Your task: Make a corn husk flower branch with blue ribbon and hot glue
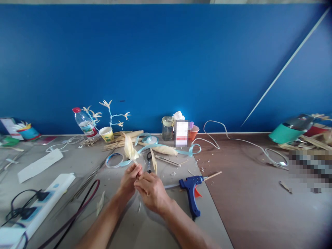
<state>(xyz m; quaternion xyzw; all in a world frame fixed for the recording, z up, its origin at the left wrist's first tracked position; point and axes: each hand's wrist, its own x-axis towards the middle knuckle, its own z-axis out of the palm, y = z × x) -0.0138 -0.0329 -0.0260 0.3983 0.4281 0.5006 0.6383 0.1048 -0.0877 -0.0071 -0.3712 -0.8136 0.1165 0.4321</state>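
Observation:
My left hand [130,179] and my right hand [151,191] meet over the grey table top [124,221], fingers pinched together. Between them stands a pale yellow corn-husk petal piece [129,148] that rises above my left fingers. A light blue ribbon [166,148] curls across the table just behind the husk. My right fingers press against the base of the piece next to my left thumb. A blue hot glue gun [191,188] lies on its side just right of my right hand, with a glue stick poking out of its back.
A white power strip [38,211] with black plugs lies at the left. A water bottle [85,122], a paper cup with a husk-flower branch [107,133], a glass jar [167,128], scissors [148,159], husk strips, a white cable [233,140] and a teal container [287,130] fill the back.

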